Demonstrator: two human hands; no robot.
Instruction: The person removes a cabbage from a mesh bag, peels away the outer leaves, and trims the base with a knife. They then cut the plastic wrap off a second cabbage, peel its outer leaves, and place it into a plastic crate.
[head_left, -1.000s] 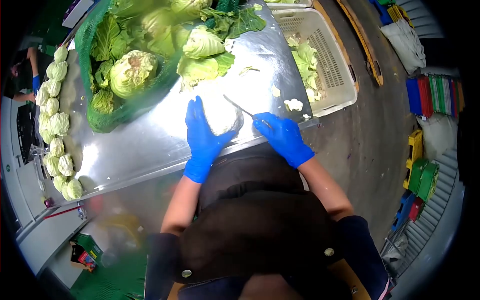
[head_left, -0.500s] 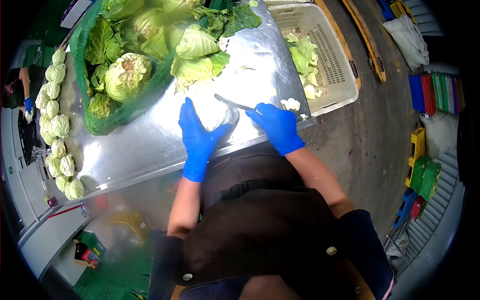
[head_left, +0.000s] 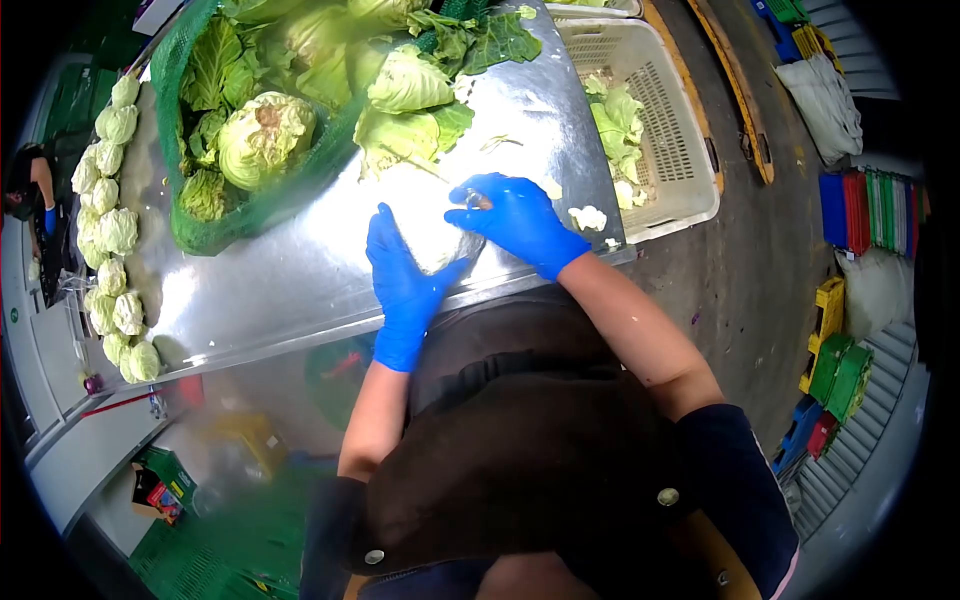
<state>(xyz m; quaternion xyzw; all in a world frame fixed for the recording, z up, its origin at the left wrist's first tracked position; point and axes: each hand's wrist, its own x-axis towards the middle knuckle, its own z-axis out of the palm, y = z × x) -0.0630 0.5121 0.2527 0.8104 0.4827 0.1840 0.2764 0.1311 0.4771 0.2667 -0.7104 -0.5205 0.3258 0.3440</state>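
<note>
A pale, partly overexposed cabbage [head_left: 432, 225] rests near the front edge of the metal table. My left hand [head_left: 408, 280], in a blue glove, cups its near left side, thumb and fingers spread around it. Over its right side is my right hand [head_left: 520, 222], also gloved, closed around a knife [head_left: 479, 201]; only a bit of the knife shows and its blade is hidden. Just beyond lie loose outer cabbage leaves [head_left: 400, 140]. A green net sack [head_left: 215, 235] holds several untrimmed cabbages [head_left: 265, 140].
Trimmed cabbages [head_left: 119, 232] line the table's left edge. White scraps [head_left: 588, 218] sit at the right corner of the metal table [head_left: 260, 290]. Beyond that corner stands a cream crate [head_left: 685, 175] with leaves inside. Another person [head_left: 40, 190] works at far left.
My right hand has moved left and up over the cabbage, bringing the knife with it; the blade that showed before is now hidden. My left hand keeps its hold on the cabbage.
</note>
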